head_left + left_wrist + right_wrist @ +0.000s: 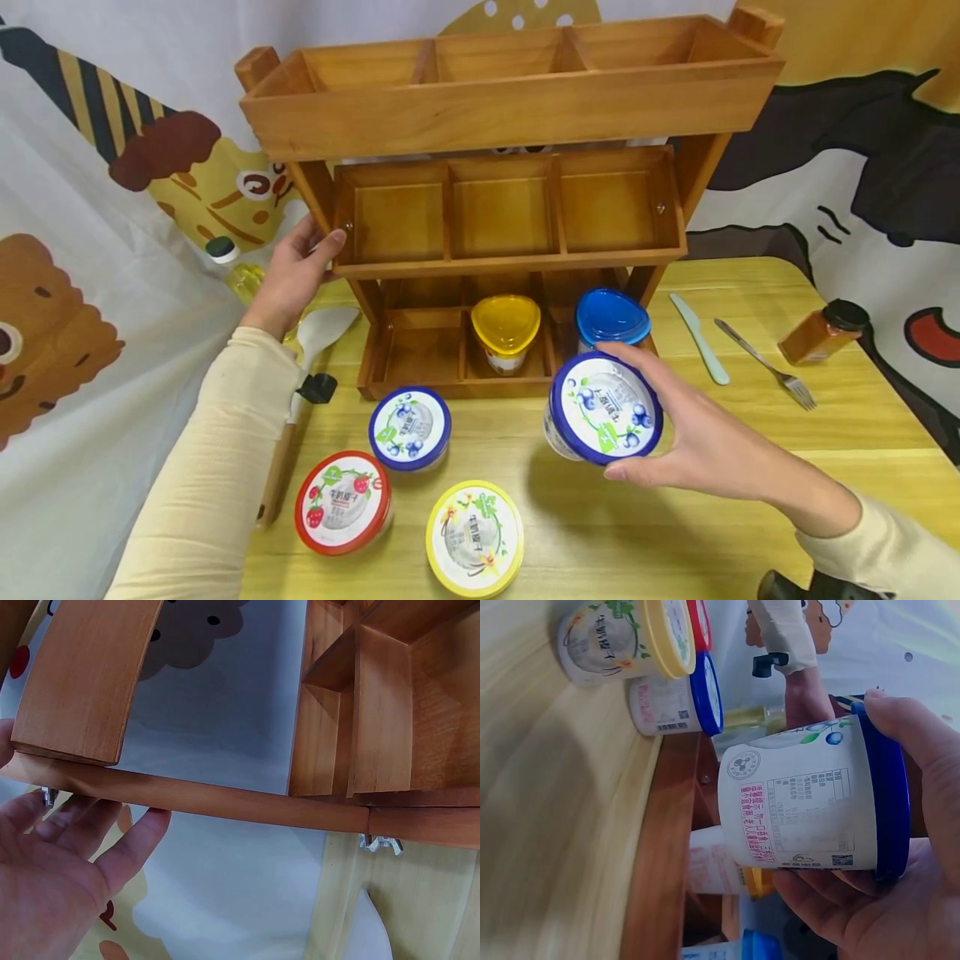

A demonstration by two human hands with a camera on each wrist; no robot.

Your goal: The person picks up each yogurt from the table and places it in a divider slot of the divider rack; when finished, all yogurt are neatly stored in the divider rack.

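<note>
My right hand (701,433) grips a white tub with a dark blue lid (607,408), blueberries printed on it. It is held above the table, in front of the wooden rack (510,108); its printed side faces the right wrist view. My left hand (292,271) holds the rack's left side post, thumb on one side and fingers (135,844) on the other. In the rack's bottom tier stand a yellow-lidded cup (506,325) in the middle compartment and a light-blue-lidded cup (611,317) in the right one, partly hidden by the held tub.
On the table stand another blue-lidded tub (410,427), a red-lidded tub (343,502) and a yellow-lidded tub (475,539). At left are a spatula (322,333) and an oil bottle (243,275). A knife (700,337), fork (765,364) and dark-capped jar (821,333) lie at right.
</note>
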